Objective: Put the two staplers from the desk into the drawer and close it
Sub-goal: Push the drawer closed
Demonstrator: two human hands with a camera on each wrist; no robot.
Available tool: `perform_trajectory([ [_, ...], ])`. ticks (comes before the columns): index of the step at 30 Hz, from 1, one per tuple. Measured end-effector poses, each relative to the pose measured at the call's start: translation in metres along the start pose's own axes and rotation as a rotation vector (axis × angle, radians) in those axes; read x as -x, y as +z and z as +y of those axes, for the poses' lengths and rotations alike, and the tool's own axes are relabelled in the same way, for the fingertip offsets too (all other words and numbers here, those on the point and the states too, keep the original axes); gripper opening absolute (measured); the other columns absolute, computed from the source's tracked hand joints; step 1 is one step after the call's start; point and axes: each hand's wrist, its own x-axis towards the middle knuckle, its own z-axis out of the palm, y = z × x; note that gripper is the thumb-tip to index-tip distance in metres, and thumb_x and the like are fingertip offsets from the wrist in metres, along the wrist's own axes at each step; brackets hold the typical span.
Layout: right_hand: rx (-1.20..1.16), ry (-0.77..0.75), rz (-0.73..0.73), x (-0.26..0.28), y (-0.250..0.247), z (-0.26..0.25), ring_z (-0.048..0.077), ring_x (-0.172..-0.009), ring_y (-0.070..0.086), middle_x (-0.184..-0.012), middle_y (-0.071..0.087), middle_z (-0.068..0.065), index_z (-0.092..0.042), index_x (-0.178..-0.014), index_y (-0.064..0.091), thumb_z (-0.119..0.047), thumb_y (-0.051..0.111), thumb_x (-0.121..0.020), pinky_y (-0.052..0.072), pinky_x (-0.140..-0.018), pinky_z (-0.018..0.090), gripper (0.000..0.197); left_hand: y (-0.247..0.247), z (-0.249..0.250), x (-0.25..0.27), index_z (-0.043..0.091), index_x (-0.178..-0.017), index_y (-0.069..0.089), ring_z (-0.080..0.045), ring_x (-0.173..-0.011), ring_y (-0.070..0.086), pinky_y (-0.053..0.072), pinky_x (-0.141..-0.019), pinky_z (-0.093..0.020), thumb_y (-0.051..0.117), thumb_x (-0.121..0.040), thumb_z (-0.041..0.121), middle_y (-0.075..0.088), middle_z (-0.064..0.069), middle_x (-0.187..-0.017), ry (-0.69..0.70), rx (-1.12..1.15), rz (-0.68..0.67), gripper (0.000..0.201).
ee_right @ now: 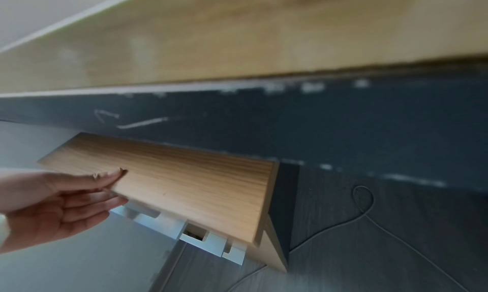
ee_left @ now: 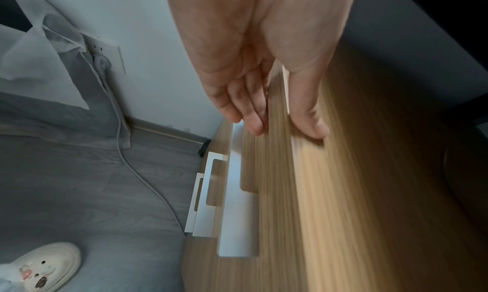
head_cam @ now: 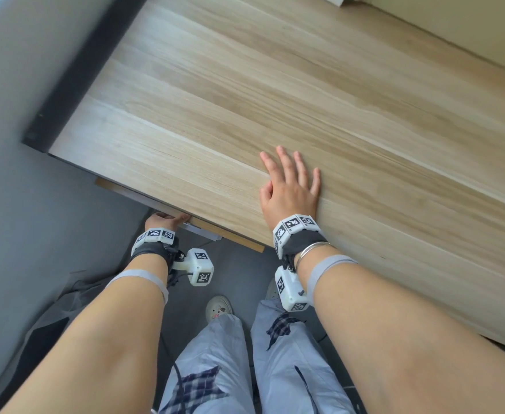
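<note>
No stapler shows in any view. The wooden drawer front point(head_cam: 239, 241) juts only a narrow strip out from under the desk's near edge. My left hand point(head_cam: 163, 219) is at that drawer, below the desktop. In the left wrist view my left hand point(ee_left: 283, 129) has straight fingers point(ee_left: 250, 117) along the panel's lower edge and the thumb lying on the drawer front point(ee_left: 343, 192). The right wrist view shows the same left hand point(ee_right: 105, 189) touching the drawer front point(ee_right: 185, 181). My right hand point(head_cam: 290, 186) lies flat, fingers spread, on the wooden desk point(head_cam: 275, 100).
White handle plates point(ee_left: 235, 213) sit under the drawer front, also seen as white handle plates point(ee_right: 169, 223). A grey wall stands close on the left. A cable point(ee_left: 148, 184) runs from a wall socket point(ee_left: 105, 52) across the grey floor. My shoe point(head_cam: 218, 306) is below.
</note>
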Motion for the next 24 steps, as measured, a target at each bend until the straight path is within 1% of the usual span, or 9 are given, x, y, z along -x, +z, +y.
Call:
perform_trajectory([
  [2,0.003,0.0,0.004,0.0,0.0,0.0,0.02,-0.141,0.037,-0.15,0.041,-0.011,-0.043,-0.137,0.042,-0.03,0.033,-0.08,0.023,-0.113,0.055,0.059,-0.001,-0.001,-0.001,0.014,-0.05,0.042,-0.017,-0.05,0.043,0.037,-0.053,-0.023,0.074,-0.075,0.034,0.045,-0.001,-0.053,-0.003,-0.002,-0.008,0.045],
  [5,-0.002,-0.002,-0.001,0.0,0.0,0.001,0.02,-0.141,0.036,-0.151,0.04,-0.011,-0.043,-0.137,0.041,-0.028,0.041,-0.082,0.022,-0.113,0.055,0.058,0.0,-0.002,-0.004,0.014,-0.051,0.04,-0.016,-0.05,0.039,0.036,-0.064,-0.026,0.075,-0.073,0.033,0.043,-0.001,-0.053,-0.001,0.022,0.002,0.046],
  [8,0.007,-0.004,0.006,0.001,0.0,0.002,0.02,-0.141,0.037,-0.15,0.041,-0.011,-0.043,-0.137,0.041,-0.027,0.045,-0.081,0.022,-0.113,0.055,0.058,-0.002,-0.003,-0.004,0.014,-0.05,0.04,-0.016,-0.046,0.036,0.03,-0.048,-0.023,0.075,-0.073,0.035,0.042,-0.004,-0.051,0.023,0.004,-0.028,0.047],
  [13,0.002,0.0,-0.004,0.0,0.0,0.001,0.02,-0.141,0.037,-0.15,0.041,-0.011,-0.043,-0.137,0.042,-0.026,0.046,-0.081,0.022,-0.113,0.055,0.058,-0.003,-0.006,-0.007,0.011,-0.058,0.053,-0.019,-0.049,0.045,0.038,-0.05,-0.026,0.075,-0.072,0.039,0.053,-0.008,-0.056,0.031,0.012,-0.052,0.039],
  [15,0.001,0.007,-0.017,0.0,-0.001,0.001,0.019,-0.142,0.035,-0.151,0.04,-0.011,-0.043,-0.137,0.041,-0.026,0.047,-0.082,0.021,-0.113,0.055,0.058,-0.002,-0.012,-0.013,0.0,-0.084,0.065,-0.026,-0.075,0.065,0.056,-0.077,-0.037,0.074,-0.073,0.04,0.071,-0.02,-0.086,0.043,0.06,-0.099,0.042],
  [16,0.003,0.007,-0.024,0.0,-0.002,0.001,0.019,-0.142,0.034,-0.151,0.039,-0.011,-0.043,-0.138,0.041,-0.026,0.046,-0.083,0.02,-0.114,0.055,0.058,-0.003,-0.016,-0.016,-0.002,-0.102,0.064,-0.031,-0.094,0.067,0.053,-0.093,-0.044,0.073,-0.073,0.041,0.07,-0.023,-0.105,0.031,0.084,-0.112,0.053],
  [18,0.0,0.006,-0.039,0.001,-0.003,0.001,0.019,-0.143,0.032,-0.152,0.038,-0.012,-0.043,-0.138,0.04,-0.026,0.046,-0.084,0.019,-0.114,0.054,0.057,-0.006,-0.021,-0.015,-0.004,-0.121,0.058,-0.041,-0.115,0.061,0.045,-0.104,-0.052,0.069,-0.078,0.039,0.062,-0.029,-0.124,0.016,0.069,-0.156,0.062],
  [21,-0.023,0.006,-0.076,0.0,-0.006,0.002,0.018,-0.145,0.028,-0.154,0.034,-0.012,-0.043,-0.14,0.037,-0.026,0.046,-0.085,0.015,-0.115,0.054,0.058,-0.019,-0.013,0.016,-0.005,-0.125,0.056,-0.04,-0.115,0.06,0.045,-0.102,-0.048,0.062,-0.085,0.037,0.059,-0.029,-0.128,0.045,-0.014,-0.203,0.058],
  [24,-0.029,-0.004,-0.126,0.001,-0.01,0.002,0.017,-0.147,0.023,-0.156,0.028,-0.012,-0.043,-0.142,0.033,-0.026,0.044,-0.088,0.011,-0.117,0.054,0.058,-0.035,0.0,0.041,-0.005,-0.123,0.056,-0.028,-0.098,0.065,0.053,-0.082,-0.029,0.059,-0.089,0.026,0.064,-0.022,-0.121,0.136,-0.127,-0.311,0.046],
])
